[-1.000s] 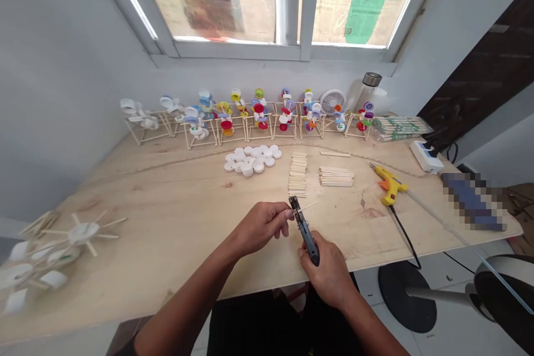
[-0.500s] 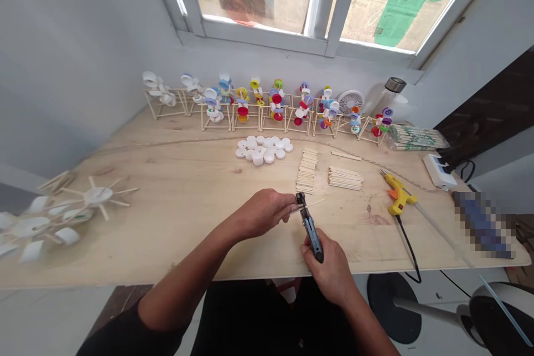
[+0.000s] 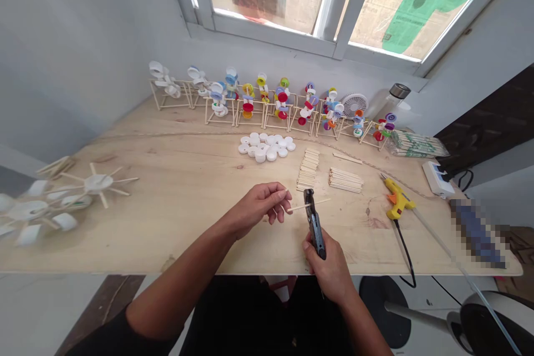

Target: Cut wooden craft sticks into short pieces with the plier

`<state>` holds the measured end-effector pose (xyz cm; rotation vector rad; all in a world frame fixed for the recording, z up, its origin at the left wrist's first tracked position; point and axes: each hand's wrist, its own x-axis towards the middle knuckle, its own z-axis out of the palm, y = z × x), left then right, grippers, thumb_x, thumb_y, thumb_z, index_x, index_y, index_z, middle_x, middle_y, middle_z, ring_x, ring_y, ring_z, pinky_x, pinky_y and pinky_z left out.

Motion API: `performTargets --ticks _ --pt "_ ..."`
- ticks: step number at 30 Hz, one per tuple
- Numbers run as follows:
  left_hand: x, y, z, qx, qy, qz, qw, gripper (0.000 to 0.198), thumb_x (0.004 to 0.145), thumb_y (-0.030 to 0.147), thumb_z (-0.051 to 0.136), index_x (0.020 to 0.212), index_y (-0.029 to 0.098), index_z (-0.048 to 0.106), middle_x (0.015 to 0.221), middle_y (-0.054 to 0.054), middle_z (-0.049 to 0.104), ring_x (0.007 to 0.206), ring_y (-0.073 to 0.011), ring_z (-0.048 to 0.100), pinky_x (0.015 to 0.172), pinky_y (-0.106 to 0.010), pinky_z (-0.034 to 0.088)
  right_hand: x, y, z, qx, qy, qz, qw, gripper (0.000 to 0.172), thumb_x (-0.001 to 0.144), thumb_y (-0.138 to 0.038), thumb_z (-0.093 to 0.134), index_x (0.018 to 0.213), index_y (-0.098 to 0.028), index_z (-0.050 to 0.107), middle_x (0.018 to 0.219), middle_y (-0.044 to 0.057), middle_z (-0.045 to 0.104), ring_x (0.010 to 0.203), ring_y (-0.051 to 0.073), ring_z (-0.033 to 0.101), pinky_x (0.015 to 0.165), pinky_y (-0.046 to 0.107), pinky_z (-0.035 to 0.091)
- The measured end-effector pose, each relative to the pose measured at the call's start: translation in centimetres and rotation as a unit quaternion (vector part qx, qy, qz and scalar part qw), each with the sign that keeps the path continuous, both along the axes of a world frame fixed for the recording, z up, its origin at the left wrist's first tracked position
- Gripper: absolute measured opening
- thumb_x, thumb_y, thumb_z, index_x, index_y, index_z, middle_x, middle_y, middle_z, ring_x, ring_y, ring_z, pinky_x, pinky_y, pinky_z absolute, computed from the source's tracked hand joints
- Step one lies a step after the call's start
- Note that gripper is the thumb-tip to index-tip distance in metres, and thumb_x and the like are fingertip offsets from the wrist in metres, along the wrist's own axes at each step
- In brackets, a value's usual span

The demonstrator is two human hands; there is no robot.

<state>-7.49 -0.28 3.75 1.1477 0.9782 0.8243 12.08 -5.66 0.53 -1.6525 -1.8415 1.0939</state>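
My right hand is closed round the handles of black cutting pliers, whose jaws point up and grip a thin wooden stick lying crosswise. My left hand sits just left of the jaws, fingers curled, with its fingertips at the stick's left end. Beyond the hands lie two stacks of cut sticks and a cluster of white bottle caps.
A row of stick-and-cap models lines the back of the wooden table. White cap-and-stick wheels lie at the left. A yellow glue gun, a power strip, a small fan and packed sticks sit at the right.
The view has shifted left and tilted. My left hand has loosened and slid a little left along the stick, which still sits in the pliers' jaws.
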Motion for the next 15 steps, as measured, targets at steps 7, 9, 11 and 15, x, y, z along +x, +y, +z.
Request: performTargets --ticks 7,9,11,15 --pt "1.5 -0.9 0.3 -0.001 -0.034 0.029 0.999 0.024 0.077 0.036 0.056 0.076 0.016 0.043 0.062 0.006 0.043 0.048 -0.0046 0.039 0.045 -0.018 0.031 0.0 0.0 0.0 0.017 -0.006 -0.001 1.0 0.012 0.079 -0.03 0.045 0.074 -0.02 0.051 0.055 -0.004 0.051 0.049 0.013 0.05 0.047 0.021 0.034" --pt "2.1 -1.1 0.2 0.041 0.002 0.035 0.999 0.023 0.076 0.034 0.056 0.075 0.016 0.043 0.061 0.007 0.038 0.05 -0.0047 0.035 0.046 -0.018 0.029 0.0 0.0 0.0 0.021 -0.005 -0.001 1.0 0.012 0.079 -0.029 0.045 0.073 -0.02 0.05 0.055 -0.004 0.051 0.049 0.013 0.05 0.047 0.021 0.034" --pt "2.6 -1.1 0.0 0.092 0.045 0.042 0.994 0.02 0.077 0.031 0.055 0.072 0.017 0.042 0.061 0.007 0.036 0.052 -0.0055 0.034 0.048 -0.018 0.029 0.0 0.0 0.1 0.017 -0.004 0.0 1.0 0.011 0.079 -0.029 0.045 0.074 -0.021 0.05 0.055 -0.004 0.051 0.049 0.013 0.05 0.047 0.021 0.035" --pt "3.0 -1.2 -0.3 0.201 0.179 0.047 0.962 0.011 0.084 0.025 0.043 0.076 0.017 0.044 0.06 0.006 0.038 0.054 -0.0076 0.037 0.052 -0.02 0.031 0.0 0.0 0.1 0.005 -0.001 0.002 1.0 0.01 0.079 -0.028 0.045 0.074 -0.021 0.049 0.054 -0.005 0.049 0.048 0.013 0.049 0.048 0.021 0.035"
